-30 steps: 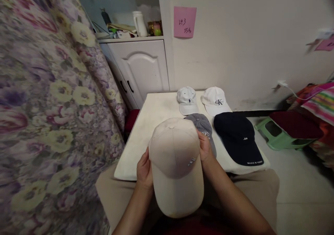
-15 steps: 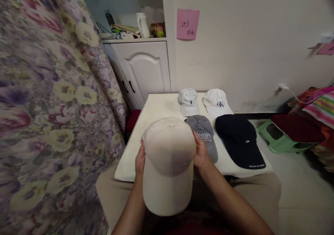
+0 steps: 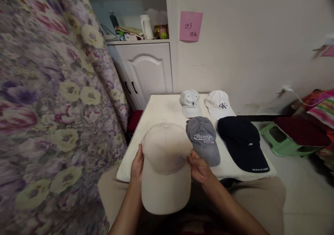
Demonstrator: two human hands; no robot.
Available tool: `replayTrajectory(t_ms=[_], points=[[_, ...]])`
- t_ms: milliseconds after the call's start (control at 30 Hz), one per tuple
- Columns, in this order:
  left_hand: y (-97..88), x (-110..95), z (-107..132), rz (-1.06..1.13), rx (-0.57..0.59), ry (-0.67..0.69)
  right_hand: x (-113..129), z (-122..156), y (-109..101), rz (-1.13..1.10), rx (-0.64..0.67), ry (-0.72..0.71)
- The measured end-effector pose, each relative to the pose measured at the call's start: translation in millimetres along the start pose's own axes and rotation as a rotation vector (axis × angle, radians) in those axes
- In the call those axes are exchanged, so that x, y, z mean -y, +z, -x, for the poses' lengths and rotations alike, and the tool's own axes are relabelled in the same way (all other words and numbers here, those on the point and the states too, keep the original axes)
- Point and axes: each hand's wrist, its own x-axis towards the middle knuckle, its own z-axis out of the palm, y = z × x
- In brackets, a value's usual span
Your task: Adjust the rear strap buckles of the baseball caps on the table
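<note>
A cream baseball cap is held between both my hands over the near edge of the table, its brim pointing toward me. My left hand grips its left side and my right hand pinches its right side near the brim. Beyond my right hand lies a grey cap with white lettering. To its right rests a navy cap. Farther back sit a pale cap with a small dark emblem and a white cap marked CK.
The caps lie on a table with a cream cover. A floral curtain hangs at left. A white cabinet stands behind, with a white jug on its shelf. At right is a green stool with a dark red top.
The cream cap has shifted slightly left and tilted, uncovering more of the grey cap. My right hand has moved a little lower along its side. The view has shifted slightly.
</note>
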Motion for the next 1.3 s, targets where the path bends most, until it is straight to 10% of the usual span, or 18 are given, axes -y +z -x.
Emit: replayTrajectory(t_ms=[267, 433, 733, 933, 1300], points=[[-75.2, 42.6, 69.0, 0.17, 0.133, -0.25, -2.8, -7.9, 0.5, 0.015, 0.009, 0.016], [-82.7, 45.8, 72.6, 0.139, 0.088, -0.178, -5.9, -10.8, 2.9, 0.012, -0.006, 0.012], [-14.5, -28.0, -48.4, -0.023, 0.267, 0.094, -38.4, 11.0, -19.4, 0.175, -0.081, 0.181], [44.5, -32.9, -156.9, -0.008, 0.274, 0.175, -45.1, 8.3, -24.5, 0.265, -0.12, 0.165], [6.6, 14.3, -175.6, -0.05, 0.093, 0.043, -44.3, 3.1, -26.0, 0.264, -0.12, 0.219]])
